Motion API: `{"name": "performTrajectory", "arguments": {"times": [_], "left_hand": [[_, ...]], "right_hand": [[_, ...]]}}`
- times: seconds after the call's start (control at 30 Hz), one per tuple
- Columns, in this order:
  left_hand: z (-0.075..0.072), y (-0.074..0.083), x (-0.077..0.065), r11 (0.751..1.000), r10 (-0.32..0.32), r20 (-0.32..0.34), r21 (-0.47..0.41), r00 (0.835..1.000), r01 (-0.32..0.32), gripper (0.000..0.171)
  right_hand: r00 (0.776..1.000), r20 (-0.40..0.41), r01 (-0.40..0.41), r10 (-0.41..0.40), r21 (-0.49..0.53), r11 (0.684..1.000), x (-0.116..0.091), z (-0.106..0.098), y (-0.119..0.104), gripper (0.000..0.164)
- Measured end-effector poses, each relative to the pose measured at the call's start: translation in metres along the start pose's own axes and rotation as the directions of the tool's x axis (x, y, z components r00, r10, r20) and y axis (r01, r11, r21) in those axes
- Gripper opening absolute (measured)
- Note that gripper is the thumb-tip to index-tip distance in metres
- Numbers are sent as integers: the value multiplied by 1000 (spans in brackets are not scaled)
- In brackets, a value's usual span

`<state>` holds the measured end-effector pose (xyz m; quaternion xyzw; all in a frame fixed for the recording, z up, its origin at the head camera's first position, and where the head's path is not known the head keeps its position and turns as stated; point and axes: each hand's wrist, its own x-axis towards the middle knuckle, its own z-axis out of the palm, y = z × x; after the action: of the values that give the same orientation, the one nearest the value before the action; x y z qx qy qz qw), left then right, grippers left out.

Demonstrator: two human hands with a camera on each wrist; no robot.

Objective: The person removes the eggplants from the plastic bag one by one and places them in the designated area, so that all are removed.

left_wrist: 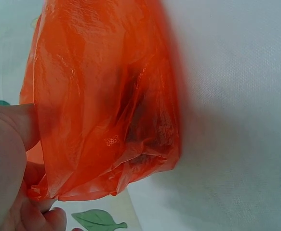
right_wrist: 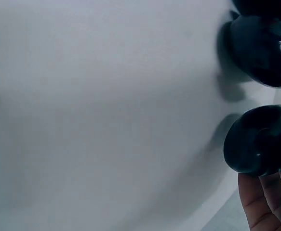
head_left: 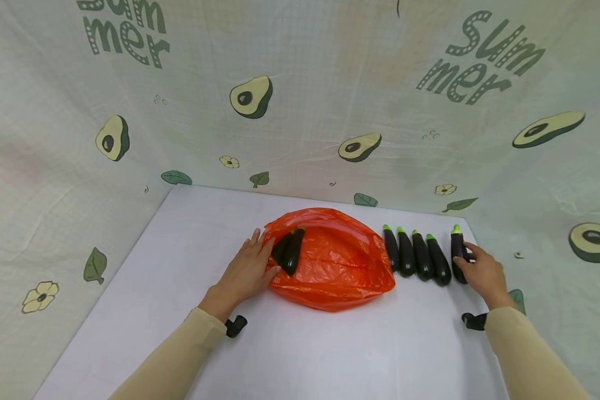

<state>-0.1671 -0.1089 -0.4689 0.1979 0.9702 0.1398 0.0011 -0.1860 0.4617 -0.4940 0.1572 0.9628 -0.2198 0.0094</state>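
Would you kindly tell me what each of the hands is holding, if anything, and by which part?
The left hand holds the red bag by its left rim; the right hand grips the rightmost eggplant around its middle.

Pale avocado-print cloth (head_left: 300, 100) around a white tabletop (head_left: 370, 355)

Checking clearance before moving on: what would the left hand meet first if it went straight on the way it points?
The red bag, whose side the left hand is holding; beyond that, probably the eggplants inside, though depth is unclear.
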Motion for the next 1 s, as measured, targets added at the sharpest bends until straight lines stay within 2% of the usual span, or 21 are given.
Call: {"name": "performTrajectory", "arguments": {"times": [0.47, 0.73, 1.0], "left_hand": [[-1, 3, 1, 1000, 1, 18, 6, 1000, -1, 78], [0, 4, 2, 1000, 7, 14, 19, 1000, -7, 77], [0, 3, 2, 1000, 1, 16, 17, 1000, -1, 78]], "right_hand": [[999, 14, 35, -34, -53, 998, -1, 7, 3, 62], [997, -21, 74, -75, -64, 995, -4, 9, 0, 60], [998, -22, 51, -52, -64, 997, -5, 11, -2, 67]]}}
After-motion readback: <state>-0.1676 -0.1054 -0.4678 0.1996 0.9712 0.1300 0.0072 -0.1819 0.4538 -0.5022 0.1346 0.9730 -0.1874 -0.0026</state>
